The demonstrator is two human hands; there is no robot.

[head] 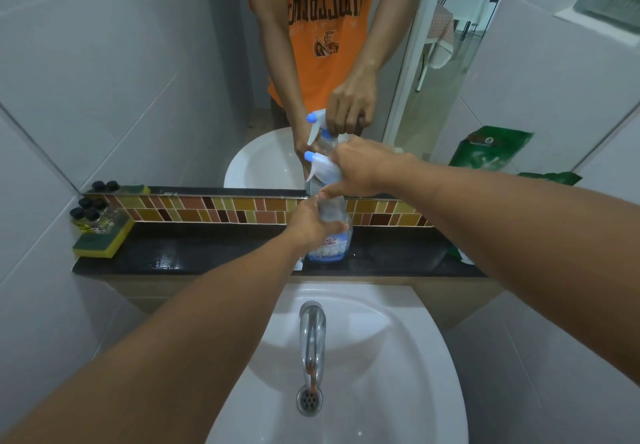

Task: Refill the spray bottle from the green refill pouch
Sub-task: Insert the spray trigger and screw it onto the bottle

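The spray bottle (330, 235) is standing upright on the dark ledge (207, 253) beyond the sink (381, 357). The left hand (308, 222) is wrapping curled fingers around the bottle's clear body, hiding part of its label. The right hand (360, 170) is gripping the white trigger head (322, 166); its fingertips are hidden. At far right, the green refill pouch (550, 177) is mostly hidden behind the right forearm, its mirror reflection showing more.

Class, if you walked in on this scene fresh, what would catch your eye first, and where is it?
Two hands meet on the spray bottle on the dark ledge: the left hand holds its body, the right hand grips its white trigger head. The mirror above repeats them, and the green refill pouch waits at right.
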